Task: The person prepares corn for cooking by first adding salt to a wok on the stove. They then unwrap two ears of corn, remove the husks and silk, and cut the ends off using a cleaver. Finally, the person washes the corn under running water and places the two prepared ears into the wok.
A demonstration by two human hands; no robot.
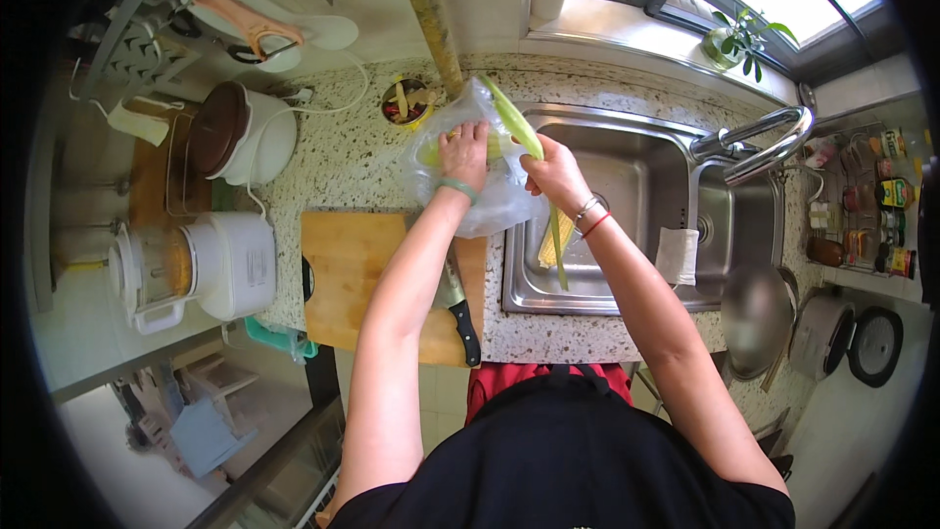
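The left hand (464, 157) lies palm down over a crumpled, translucent white plastic bag (480, 217), its fingers stretched out and slightly parted; whether they pinch the plastic cannot be told. Yellow-green shapes show through the film beneath and beside this hand, too veiled to make out. The bag rests on the speckled, stone-patterned bench (343, 171), against the left edge of a stainless-steel double-basin sink (638, 171).

The right hand (556, 178) is just beside the bag, its fingers closed around a long, flat, pale green corn husk leaf (511, 118). The broad end of the leaf rises above the bag, while its narrow strip hangs below the hand, passing in front of a pale yellow corn cob (545, 253). The cob lies in the larger, left basin, near the wall closest to the bag, partly covered by the leaf and the right arm.

A rectangular light-wood cutting board (343, 260) lies left of the sink, partly beneath the left forearm. On its right side is a steel-bladed knife with a black riveted handle (458, 312). A whitish cloth (676, 257) drapes over the divider between the basins, below a curved chrome faucet (754, 125).
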